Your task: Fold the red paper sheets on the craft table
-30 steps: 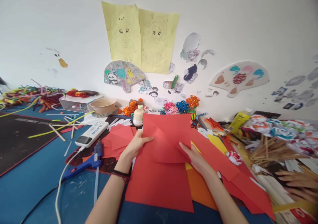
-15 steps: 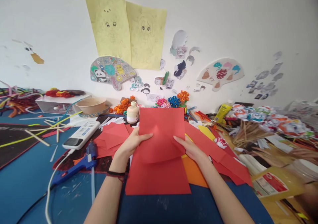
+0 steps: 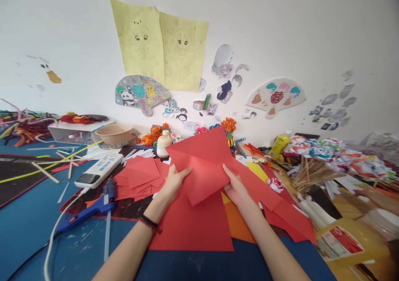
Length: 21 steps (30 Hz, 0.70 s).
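Between my two hands a sheet of red paper (image 3: 202, 177) is held up, tilted and bent along its middle. My left hand (image 3: 174, 183) pinches its left edge, thumb on top and fingers behind. At the right edge my right hand (image 3: 234, 185) grips it the same way. Below lies a larger red sheet (image 3: 195, 231) flat on the blue table mat. An orange sheet (image 3: 238, 218) shows partly from under it. Cut red pieces (image 3: 141, 175) are piled beyond my left hand, and long red strips (image 3: 264, 189) lie right of my right hand.
A blue glue gun (image 3: 99, 208) with its cord and a white power strip (image 3: 99, 171) lie to the left. Behind the paper stand a cream bottle (image 3: 163, 144) and a bowl (image 3: 114, 134). A yellow-labelled jug (image 3: 346, 241) and paper flowers (image 3: 321, 146) are at right.
The held red sheet has turned from upright and square to a slanted, bent position, its left side lowered. Both hands keep their hold. The view has shifted slightly.
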### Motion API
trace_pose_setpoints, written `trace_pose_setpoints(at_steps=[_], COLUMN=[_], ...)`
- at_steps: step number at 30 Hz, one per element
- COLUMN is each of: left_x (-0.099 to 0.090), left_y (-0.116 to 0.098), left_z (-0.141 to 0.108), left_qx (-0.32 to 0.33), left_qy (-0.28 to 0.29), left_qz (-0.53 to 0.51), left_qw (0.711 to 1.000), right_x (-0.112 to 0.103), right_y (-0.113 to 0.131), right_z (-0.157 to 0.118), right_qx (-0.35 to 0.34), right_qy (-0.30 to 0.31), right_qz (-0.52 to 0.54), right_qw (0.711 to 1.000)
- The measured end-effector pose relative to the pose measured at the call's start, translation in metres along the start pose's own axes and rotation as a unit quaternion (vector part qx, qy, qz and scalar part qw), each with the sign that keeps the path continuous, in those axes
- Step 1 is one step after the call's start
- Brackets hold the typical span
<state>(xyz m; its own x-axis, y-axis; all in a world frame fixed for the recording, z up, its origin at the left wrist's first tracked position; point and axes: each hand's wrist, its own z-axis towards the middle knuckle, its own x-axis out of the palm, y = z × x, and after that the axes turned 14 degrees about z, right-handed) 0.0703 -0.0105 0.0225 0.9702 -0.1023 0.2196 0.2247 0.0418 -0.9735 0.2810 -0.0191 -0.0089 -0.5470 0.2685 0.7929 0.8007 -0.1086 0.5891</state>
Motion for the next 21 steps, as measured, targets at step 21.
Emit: trace_pose_setpoints(at_steps=[21], left_x=[-0.021], left_y=[-0.01], left_z=[-0.021], left_qx=[0.283], left_qy=[-0.039], left_qz=[0.509], left_qw=[0.812], right_x=[-0.002], right_y=[-0.007], right_z=[-0.006], right_qx=[-0.023], right_qy=[-0.09], right_qz=[-0.059], right_qw=[0.994])
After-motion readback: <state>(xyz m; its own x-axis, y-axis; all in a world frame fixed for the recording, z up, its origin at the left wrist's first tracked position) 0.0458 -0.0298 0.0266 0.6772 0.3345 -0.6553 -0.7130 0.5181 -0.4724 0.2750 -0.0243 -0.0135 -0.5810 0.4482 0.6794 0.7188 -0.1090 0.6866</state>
